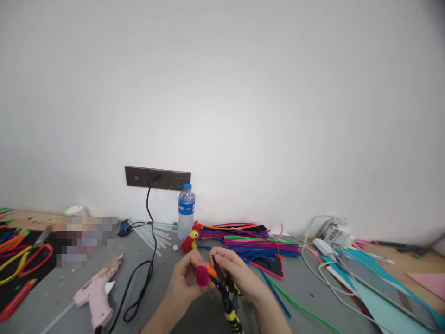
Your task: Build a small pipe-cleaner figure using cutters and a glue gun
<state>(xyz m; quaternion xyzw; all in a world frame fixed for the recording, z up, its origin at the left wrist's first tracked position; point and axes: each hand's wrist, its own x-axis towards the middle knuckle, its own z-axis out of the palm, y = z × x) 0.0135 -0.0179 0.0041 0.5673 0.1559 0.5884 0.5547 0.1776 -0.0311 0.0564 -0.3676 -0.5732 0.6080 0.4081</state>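
Observation:
Low in the middle of the head view, my left hand [186, 278] pinches a small fuzzy pipe-cleaner piece, with a magenta coil [202, 275] at the front and orange behind it. My right hand [234, 269] is closed around the upper part of the pliers [226, 297], whose black-and-yellow handles point down toward me. The tips of the pliers meet the orange part; whether they bite it I cannot tell. Just beyond my left hand stands a red and yellow pipe-cleaner chicken figure [190, 239] with a round eye.
Bundles of coloured pipe cleaners [260, 243] lie behind my hands, beside a water bottle [186, 213]. A pink glue gun [95, 294] with a black cord is at left, near red-handled scissors [38, 260]. White cables [313, 264] and a phone [389, 292] lie at right.

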